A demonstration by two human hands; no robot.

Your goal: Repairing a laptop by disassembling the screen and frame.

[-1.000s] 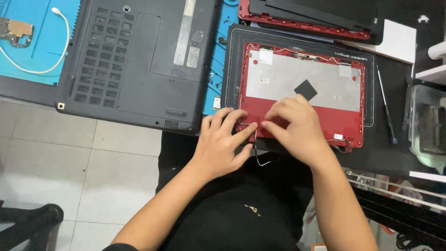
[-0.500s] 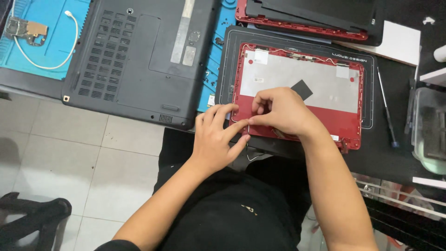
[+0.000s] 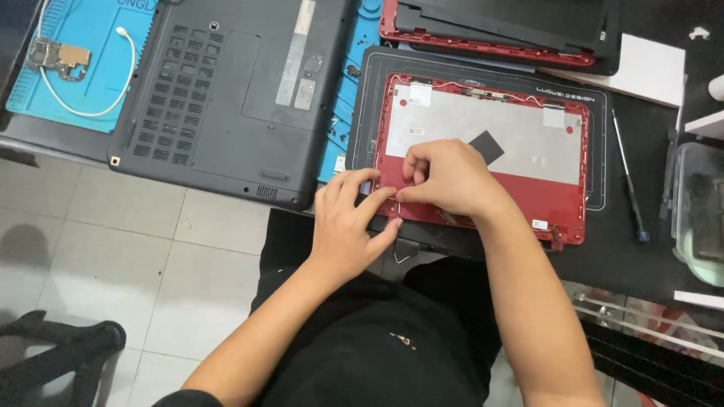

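Note:
A red laptop lid shell [image 3: 528, 188] lies inner side up on a black mat [image 3: 366, 98], with a silver foil sheet and a black patch inside. My left hand [image 3: 351, 222] rests at the shell's lower left corner, fingers pressing its edge. My right hand [image 3: 445, 177] sits just to the right, thumb and fingers pinching a thin wire [image 3: 398, 218] that runs along the shell's left rim and hangs off the table edge.
A dark grey laptop [image 3: 226, 98] lies bottom up to the left, over a blue work mat [image 3: 68, 83] holding a small circuit board and a white cable. Another red frame [image 3: 490, 30] lies at the back. A screwdriver [image 3: 630, 185] and a clear container [image 3: 697, 211] are at the right.
Both hands shifted left along the shell's lower edge toward its left corner. My right hand lifted off the bottom rim and now pinches the wire near the corner.

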